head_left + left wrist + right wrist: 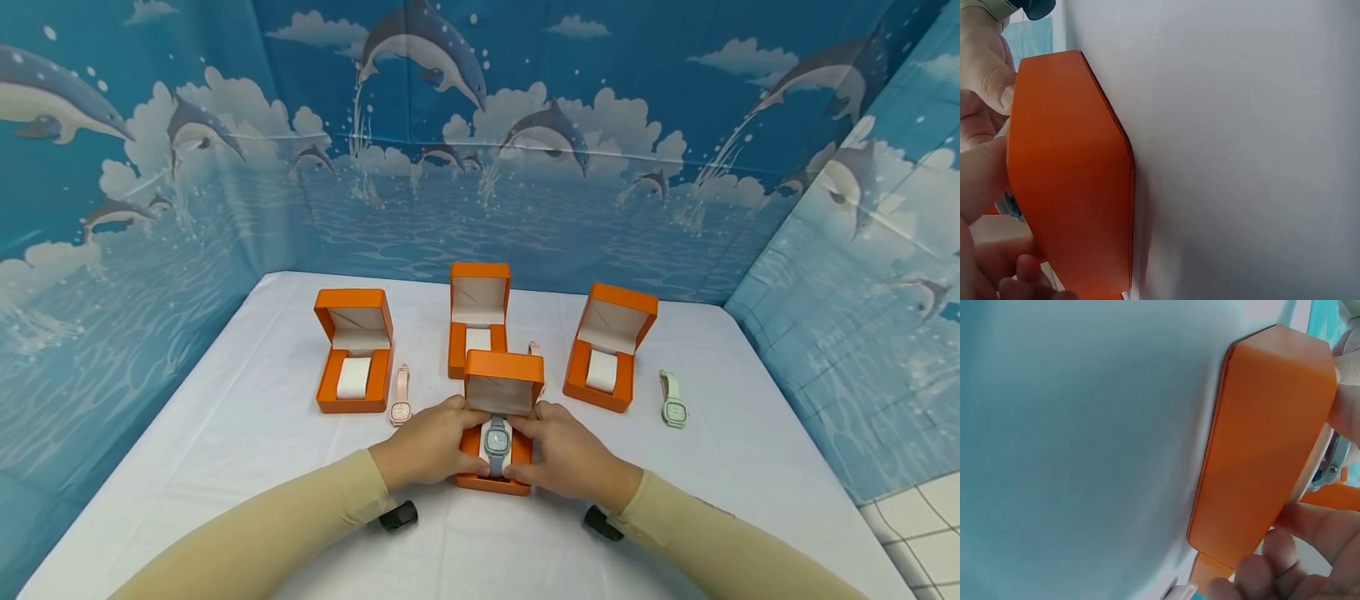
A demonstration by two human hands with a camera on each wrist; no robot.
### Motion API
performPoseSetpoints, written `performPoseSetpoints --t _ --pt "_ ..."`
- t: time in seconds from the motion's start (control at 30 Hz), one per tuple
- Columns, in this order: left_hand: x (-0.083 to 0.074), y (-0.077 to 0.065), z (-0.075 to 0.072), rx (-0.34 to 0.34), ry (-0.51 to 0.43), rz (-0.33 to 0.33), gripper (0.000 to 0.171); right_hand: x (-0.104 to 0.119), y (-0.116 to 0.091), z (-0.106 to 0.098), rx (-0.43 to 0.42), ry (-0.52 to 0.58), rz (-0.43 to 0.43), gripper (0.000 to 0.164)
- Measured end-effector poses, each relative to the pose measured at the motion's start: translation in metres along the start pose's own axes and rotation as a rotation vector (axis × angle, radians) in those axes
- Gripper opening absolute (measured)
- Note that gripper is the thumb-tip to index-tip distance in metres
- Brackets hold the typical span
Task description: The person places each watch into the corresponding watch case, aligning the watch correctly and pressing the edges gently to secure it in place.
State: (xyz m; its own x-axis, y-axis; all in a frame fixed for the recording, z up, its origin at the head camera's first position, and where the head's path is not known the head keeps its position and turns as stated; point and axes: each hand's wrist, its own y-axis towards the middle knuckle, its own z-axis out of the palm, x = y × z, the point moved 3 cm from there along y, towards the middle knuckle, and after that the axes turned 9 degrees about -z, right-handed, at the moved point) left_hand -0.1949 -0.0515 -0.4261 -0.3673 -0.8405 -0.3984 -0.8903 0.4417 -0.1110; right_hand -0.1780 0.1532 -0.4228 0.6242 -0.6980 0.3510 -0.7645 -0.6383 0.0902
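A watch with a grey-blue strap (497,442) is wrapped around a white cushion (485,433) inside the nearest orange watch box (495,485), whose lid stands up. My left hand (435,440) pinches the cushion from the left, thumb near the box's front edge and index finger toward the lid. From the other side my right hand (572,450) does the same. Both wrist views look along the outer wall of that orange box (1072,169); the watch's case edge (1334,464) shows past it in the right wrist view. Some fingertips are hidden within the box.
Three more open orange boxes stand behind: left (322,392), middle (456,358) and right (576,375), each with a white cushion. A pink watch (402,396) lies at left, a green watch (672,400) at right. Another pinkish watch (534,347) is partly hidden behind the near lid.
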Motion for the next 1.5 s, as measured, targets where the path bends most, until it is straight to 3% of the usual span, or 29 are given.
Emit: performPoseSetpoints --t 0.27,0.47,1.5 --pt "0.0027 0.0055 0.0021 0.031 -0.057 -0.027 0.07 0.0005 0.0001 0.0037 0.08 0.009 0.168 0.075" --pt "0.0031 0.007 0.0026 0.031 -0.079 -0.046 0.07 0.0007 0.0015 0.0019 0.102 0.059 0.222 0.074" --pt "-0.0012 0.0065 0.0009 0.04 -0.079 -0.08 0.069 -0.0009 0.0013 0.0032 0.104 0.035 0.24 0.076"
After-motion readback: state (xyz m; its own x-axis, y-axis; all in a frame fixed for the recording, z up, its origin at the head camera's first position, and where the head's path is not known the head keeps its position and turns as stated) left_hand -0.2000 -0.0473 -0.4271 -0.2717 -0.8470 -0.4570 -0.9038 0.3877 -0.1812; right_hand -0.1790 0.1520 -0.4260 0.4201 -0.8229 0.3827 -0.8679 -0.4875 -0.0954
